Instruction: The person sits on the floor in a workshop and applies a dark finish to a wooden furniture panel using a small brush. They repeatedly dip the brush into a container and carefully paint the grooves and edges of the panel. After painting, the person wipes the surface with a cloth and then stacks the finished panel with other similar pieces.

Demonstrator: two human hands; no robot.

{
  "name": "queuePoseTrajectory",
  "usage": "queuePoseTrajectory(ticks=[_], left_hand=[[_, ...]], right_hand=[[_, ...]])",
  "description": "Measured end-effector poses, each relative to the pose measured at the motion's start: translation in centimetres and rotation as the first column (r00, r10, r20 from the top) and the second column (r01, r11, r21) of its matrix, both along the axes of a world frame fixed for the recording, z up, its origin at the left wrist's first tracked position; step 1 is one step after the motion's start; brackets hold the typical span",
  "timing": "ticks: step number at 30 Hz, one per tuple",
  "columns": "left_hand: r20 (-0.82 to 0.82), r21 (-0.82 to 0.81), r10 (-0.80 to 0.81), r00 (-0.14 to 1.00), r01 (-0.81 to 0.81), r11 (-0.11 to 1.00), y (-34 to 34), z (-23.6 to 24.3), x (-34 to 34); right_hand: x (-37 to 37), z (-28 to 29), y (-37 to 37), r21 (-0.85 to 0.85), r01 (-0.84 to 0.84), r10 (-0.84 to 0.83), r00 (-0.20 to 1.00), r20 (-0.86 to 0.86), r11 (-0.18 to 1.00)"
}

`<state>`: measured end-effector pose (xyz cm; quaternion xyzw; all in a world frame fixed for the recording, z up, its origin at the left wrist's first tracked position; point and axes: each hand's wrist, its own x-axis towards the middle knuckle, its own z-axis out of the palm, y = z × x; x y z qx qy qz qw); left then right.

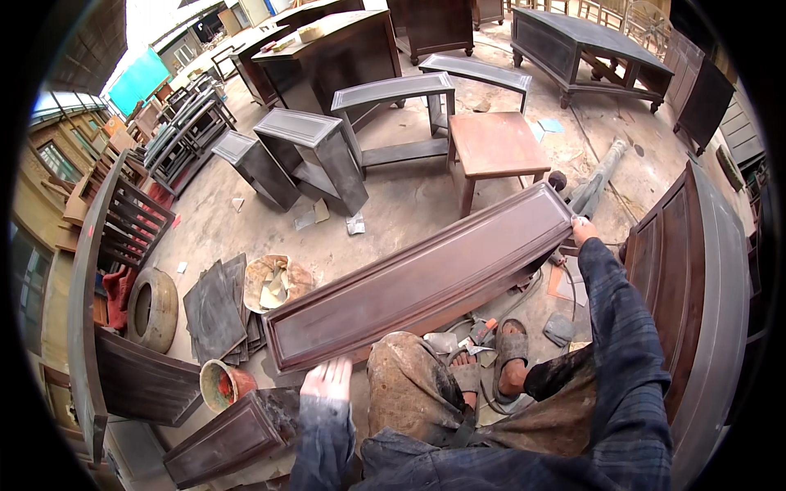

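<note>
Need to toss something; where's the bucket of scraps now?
Left of centre in the head view, the bucket of scraps stands between the dark boards and the left end of the long panel.

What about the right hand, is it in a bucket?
No, the right hand grips the right end of the long brown board.

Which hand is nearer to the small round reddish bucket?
Left. The left hand is at the near left end of the long brown wooden panel, just right of the bucket; the right hand holds the panel's far right corner, well away.
</note>
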<state>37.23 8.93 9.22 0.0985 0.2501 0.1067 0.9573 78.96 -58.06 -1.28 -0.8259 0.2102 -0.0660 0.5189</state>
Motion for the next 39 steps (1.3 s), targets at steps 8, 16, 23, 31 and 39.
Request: queuePoseTrajectory(ticks=[8, 16, 23, 31, 39], left_hand=[[-0.210, 0.066, 0.077, 0.975, -0.064, 0.996, -0.3, 3.3, 7.9], [-0.265, 0.215, -0.117, 0.957, 0.176, 0.961, 4.9, 1.8, 25.3], [-0.118, 0.220, -0.158, 0.980, 0.182, 0.959, 7.5, 3.5, 34.1], [-0.320, 0.859, -0.207, 0.925, 0.375, 0.348, 11.7, 9.5, 21.9], [-0.591, 0.573, 0.270, 0.760, 0.631, -0.522, 10.2, 26.2, -22.3]], right_hand=[[-6.7, 8.6, 10.0, -0.151, -0.050, 0.034, 0.994, -0.107, 0.987], [-9.2, 12.6, 10.1, 0.049, 0.000, 0.015, 0.953, -0.302, 0.999], [-8.2, 11.1, 13.4, 0.395, 0.065, 0.000, 0.987, -0.161, 0.917], [-2.6, 6.6, 11.0, 0.582, -0.327, 0.531, 0.818, -0.220, 0.745], [-5.2, 2.5, 13.3, 0.437, -0.143, 0.384, 0.754, -0.533, 0.888]])
